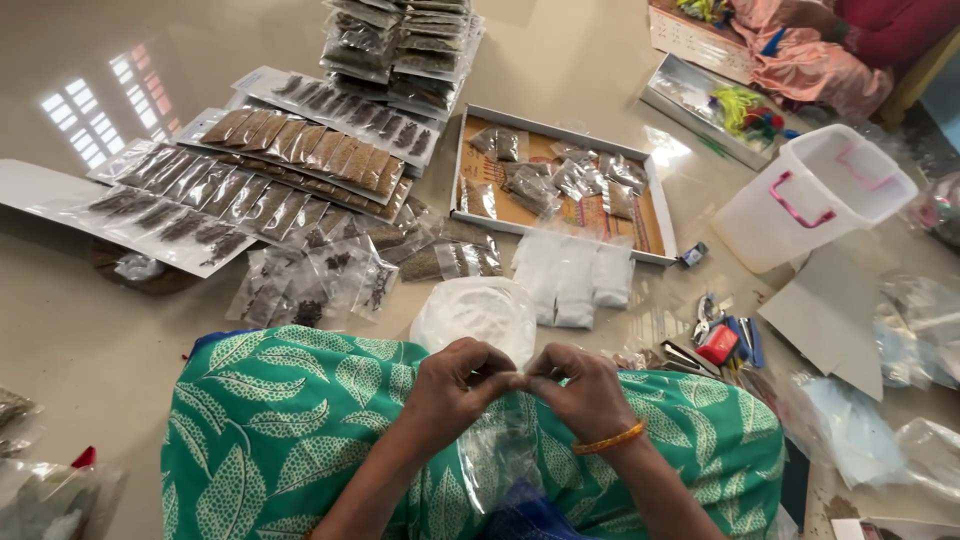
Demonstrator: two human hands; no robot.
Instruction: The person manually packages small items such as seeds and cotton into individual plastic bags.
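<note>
My left hand (455, 385) and my right hand (578, 388) meet over my lap, fingertips pinched together on the top edge of a small clear plastic pouch (500, 445) that hangs down between them. The lap is covered by green leaf-patterned cloth (290, 420). An orange bangle sits on my right wrist. Just beyond the hands lies a clear bag of white powder (478, 312) on the floor. What the pouch holds cannot be made out.
Rows of packed spice sachets (240, 185) spread at left. A shallow cardboard tray (655, 215) with sachets lies ahead, white packets (572, 275) before it. A clear tub with pink handles (815, 195) stands right, with staplers and tools (720, 340). Another person (840, 45) sits far right.
</note>
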